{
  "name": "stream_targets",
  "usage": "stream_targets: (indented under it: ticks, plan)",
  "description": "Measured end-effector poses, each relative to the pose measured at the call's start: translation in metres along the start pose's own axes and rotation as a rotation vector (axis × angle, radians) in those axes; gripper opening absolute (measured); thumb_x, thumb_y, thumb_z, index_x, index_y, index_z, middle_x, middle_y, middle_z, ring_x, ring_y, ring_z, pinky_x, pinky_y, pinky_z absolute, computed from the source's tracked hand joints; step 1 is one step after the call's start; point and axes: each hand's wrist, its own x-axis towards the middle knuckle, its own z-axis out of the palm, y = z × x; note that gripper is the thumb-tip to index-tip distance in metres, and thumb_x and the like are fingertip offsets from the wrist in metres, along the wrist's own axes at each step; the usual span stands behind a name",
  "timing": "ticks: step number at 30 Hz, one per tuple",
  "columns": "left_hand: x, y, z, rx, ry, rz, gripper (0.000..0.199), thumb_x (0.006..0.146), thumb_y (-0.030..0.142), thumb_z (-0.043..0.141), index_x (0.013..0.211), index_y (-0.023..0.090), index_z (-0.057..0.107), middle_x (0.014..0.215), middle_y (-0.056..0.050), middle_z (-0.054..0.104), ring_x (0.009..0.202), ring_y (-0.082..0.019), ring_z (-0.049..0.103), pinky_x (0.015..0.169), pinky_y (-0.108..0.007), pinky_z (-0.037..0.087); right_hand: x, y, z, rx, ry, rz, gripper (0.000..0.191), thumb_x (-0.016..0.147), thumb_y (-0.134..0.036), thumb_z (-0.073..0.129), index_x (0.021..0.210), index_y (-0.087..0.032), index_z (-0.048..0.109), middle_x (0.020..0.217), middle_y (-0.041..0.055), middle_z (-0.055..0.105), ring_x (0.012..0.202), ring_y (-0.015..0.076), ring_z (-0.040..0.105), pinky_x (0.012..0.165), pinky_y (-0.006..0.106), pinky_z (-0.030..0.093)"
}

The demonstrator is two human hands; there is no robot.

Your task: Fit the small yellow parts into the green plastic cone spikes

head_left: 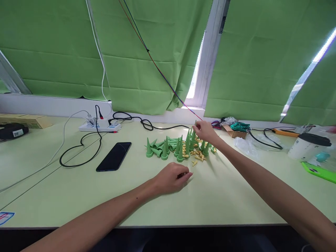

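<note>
My right hand (pixel 206 131) reaches over the far side of a cluster of green plastic cones (pixel 180 150). Its thumb and fingers pinch a green cone, whose tip (pixel 195 123) shows just above them. Several cones stand upright on round bases; others lie on their sides in a heap to the left. Small yellow pegs (pixel 200 157) are scattered among the cones and in front of them. In front of the cluster, my left hand (pixel 172 177) rests on the table with curled fingers and the thumb near the index finger. Nothing shows in it.
A black phone (pixel 114 156) lies on the table (pixel 147 210) to the left. Behind it are a white power strip (pixel 99 126) and loose black cables (pixel 78 164). On the right are plastic bags (pixel 245 146), a small cardboard box (pixel 233 132), a lidded cup (pixel 309 147) and a bright green case (pixel 319 171).
</note>
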Motion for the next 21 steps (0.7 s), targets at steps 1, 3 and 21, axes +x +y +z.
stream_targets:
  ticks: [1, 3, 21]
  plan:
    - [0.0, 0.0, 0.0, -0.001, -0.002, -0.004, 0.039, 0.096, 0.024, 0.046, 0.057, 0.017, 0.041, 0.053, 0.005, 0.033, 0.051, -0.009, 0.027, 0.051, -0.026, 0.024, 0.0, 0.0, 0.0, 0.004, -0.001, 0.003, 0.03, 0.089, -0.026, 0.053, 0.059, -0.019, 0.054, 0.058, 0.0039, 0.057, 0.056, 0.0168, 0.046, 0.058, 0.029, 0.03]
    - [0.0, -0.001, 0.001, -0.001, -0.008, -0.01, 0.039, 0.096, 0.025, 0.047, 0.058, 0.017, 0.041, 0.053, 0.005, 0.034, 0.051, -0.009, 0.027, 0.051, -0.026, 0.025, -0.001, 0.0, -0.001, 0.017, 0.002, 0.002, 0.029, 0.087, -0.026, 0.054, 0.06, -0.019, 0.055, 0.058, 0.0037, 0.058, 0.056, 0.0165, 0.047, 0.059, 0.029, 0.031]
    - [0.002, 0.001, -0.001, 0.006, -0.031, -0.042, 0.037, 0.094, 0.023, 0.048, 0.058, 0.017, 0.042, 0.053, 0.005, 0.037, 0.051, -0.008, 0.031, 0.052, -0.025, 0.026, -0.023, -0.032, -0.021, 0.155, 0.209, -0.165, 0.013, 0.093, -0.024, 0.05, 0.095, -0.017, 0.06, 0.066, 0.0017, 0.063, 0.06, 0.0166, 0.054, 0.063, 0.028, 0.035]
